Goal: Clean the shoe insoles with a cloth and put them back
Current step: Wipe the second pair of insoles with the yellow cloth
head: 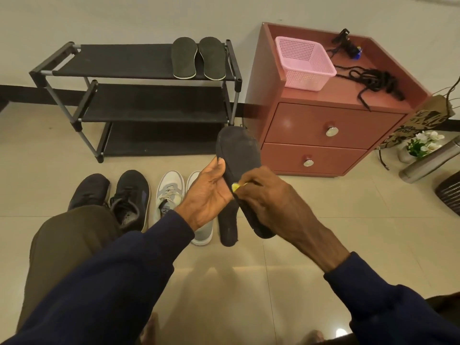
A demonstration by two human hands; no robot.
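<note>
Black shoe rack [149, 63], top shelf: dark insoles [184, 58], two, side by side. Held up over the floor: black insole [239, 155], left hand [209, 192] gripping its edge. Second insole [228, 230] lies on the tiles beneath. Right hand [268, 195], fingers curled round yellow cloth [235, 187], presses it on the held insole.

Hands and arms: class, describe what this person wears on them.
Dark navy long sleeves cover both arms. The left sleeve reaches the wrist; the right sleeve stops partway up the forearm. The left hand and right hand are bare: no gloves, rings or watch show.
</note>
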